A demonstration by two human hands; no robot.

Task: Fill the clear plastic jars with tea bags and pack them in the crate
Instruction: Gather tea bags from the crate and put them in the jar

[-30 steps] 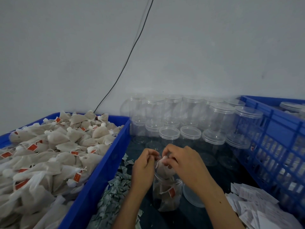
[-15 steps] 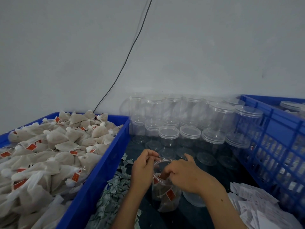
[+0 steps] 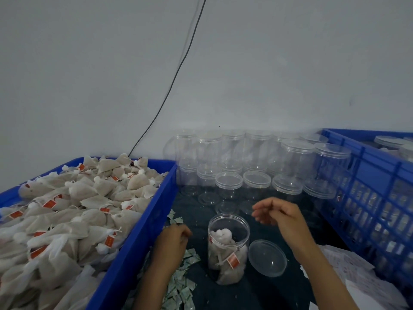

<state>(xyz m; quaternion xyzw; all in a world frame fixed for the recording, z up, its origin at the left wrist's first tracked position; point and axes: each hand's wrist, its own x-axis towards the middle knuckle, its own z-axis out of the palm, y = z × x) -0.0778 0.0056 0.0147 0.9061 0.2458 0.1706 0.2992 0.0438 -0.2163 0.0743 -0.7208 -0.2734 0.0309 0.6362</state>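
A black wire [image 3: 178, 70] runs down the grey wall [image 3: 290, 63] and goes behind the things below. Lots of small paper bits [image 3: 181, 285] lie in a messy heap on the dark table [image 3: 257, 291]. On the right side of the table sits a pile of white paper slips [image 3: 357, 278], some lying on top of others.

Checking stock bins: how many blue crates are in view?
2. One blue crate on the left, heaped with tea bags; one slatted blue crate on the right, holding lidded jars. Others may sit outside the frame.
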